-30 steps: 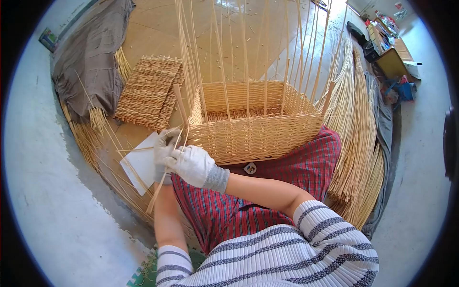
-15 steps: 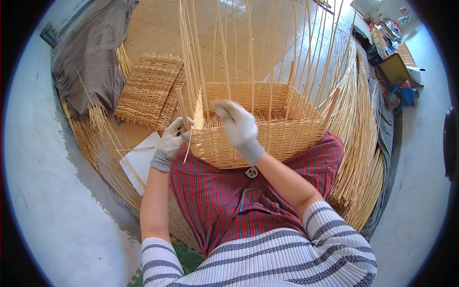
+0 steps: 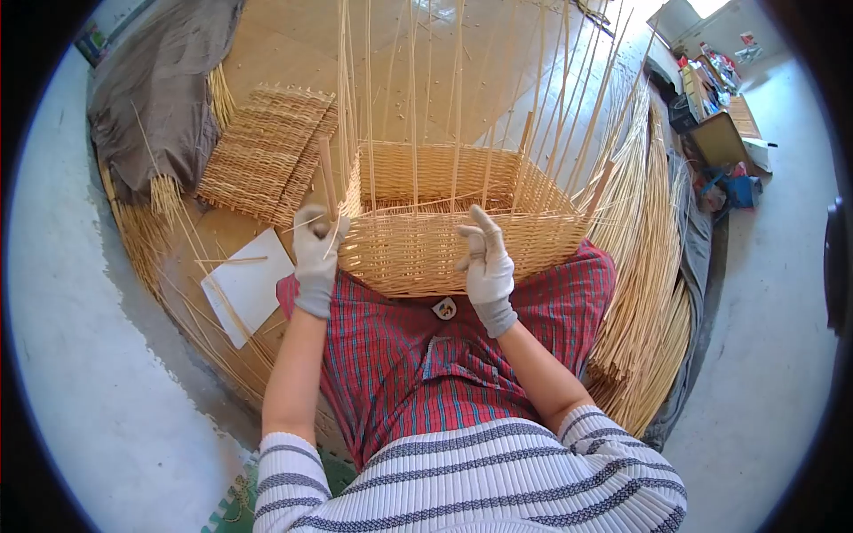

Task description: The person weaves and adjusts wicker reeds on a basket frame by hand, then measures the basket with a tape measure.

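A woven wicker basket (image 3: 418, 258) rests at my knees on the red plaid cloth (image 3: 382, 355), with tall thin stakes rising from its walls and thicker sticks at its corners. My left hand (image 3: 314, 249), in a pale glove, is at the basket's left front corner, its fingers bent around a thin strand beside the corner stick (image 3: 328, 178). Also gloved, my right hand (image 3: 488, 266) is raised in front of the basket's front wall, fingers apart and pointing up, with nothing visible in it.
Two woven panels (image 3: 267, 155) lie on the floor at the left, near a white board (image 3: 249, 284) and a brown cloth (image 3: 164, 98) over reeds. Long reed bundles (image 3: 635, 293) lie at the right. Farther back stands a cluttered wooden table (image 3: 718, 138).
My right hand has left the strands by my left hand and moved right across the basket's front. My left hand has stayed near the left corner.
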Available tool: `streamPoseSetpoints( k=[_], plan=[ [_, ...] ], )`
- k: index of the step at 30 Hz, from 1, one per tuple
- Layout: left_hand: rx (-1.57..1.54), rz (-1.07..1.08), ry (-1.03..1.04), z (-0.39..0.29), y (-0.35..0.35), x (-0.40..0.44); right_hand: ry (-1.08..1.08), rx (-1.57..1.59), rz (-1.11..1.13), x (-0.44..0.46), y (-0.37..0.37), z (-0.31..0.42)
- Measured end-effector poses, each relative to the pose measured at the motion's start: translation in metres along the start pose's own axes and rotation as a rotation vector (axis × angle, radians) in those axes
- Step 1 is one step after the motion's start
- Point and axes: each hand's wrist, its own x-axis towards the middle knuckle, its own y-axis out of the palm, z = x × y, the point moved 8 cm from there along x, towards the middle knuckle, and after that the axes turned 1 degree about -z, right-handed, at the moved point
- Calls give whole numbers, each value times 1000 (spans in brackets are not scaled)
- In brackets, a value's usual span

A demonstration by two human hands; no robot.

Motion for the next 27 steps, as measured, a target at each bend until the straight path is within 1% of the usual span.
streamPoseSetpoints(
  k=[1,2,3,4,5,6,7,8,9,10,11,14,15,16,17,18,20,22,23,24,25,27],
  plan=[
    [224,-120,157,0,-8,-7,-190,30,52,3,15,12],
    [321,-142,198,9,-8,-21,-233,-104,166,4,34,14],
    [309,-110,300,-6,3,-35,-272,-243,279,5,56,20],
    [298,-79,395,-24,15,-49,-318,-287,257,9,72,34],
    [301,-77,398,-37,25,-53,-361,-331,244,16,89,46],
    [296,-32,295,-41,35,-53,-360,-325,249,25,106,54],
    [293,11,190,-39,39,-53,-162,-436,331,38,126,43],
    [302,2,194,-30,37,-49,30,-541,410,44,136,30],
    [461,9,362,-24,38,-45,22,-530,414,46,139,27],
    [618,16,533,-28,43,-44,12,-608,458,49,143,18],
    [590,57,486,-18,41,-41,1,-690,499,53,145,9],
    [568,104,473,-23,43,-44,-73,-648,472,66,142,9],
    [571,117,473,-22,44,-43,-50,-656,471,73,144,4],
    [634,109,536,-23,45,-43,-36,-655,468,77,142,15],
    [697,95,602,-25,46,-44,23,-754,553,79,145,19],
    [701,100,601,-28,46,-43,79,-852,638,80,146,22],
    [736,107,598,-33,48,-46,47,-795,664,76,149,26],
    [696,94,636,-36,48,-41,-231,-956,640,75,168,24],
    [765,135,597,-36,50,-40,36,-795,566,81,161,-4],
    [832,174,556,-36,52,-38,-90,-587,469,70,147,6],
    [829,168,564,-42,52,-35,-217,-379,370,49,122,14],
    [895,251,566,-41,61,-38,-427,-375,297,-3,88,16]
  ],
)
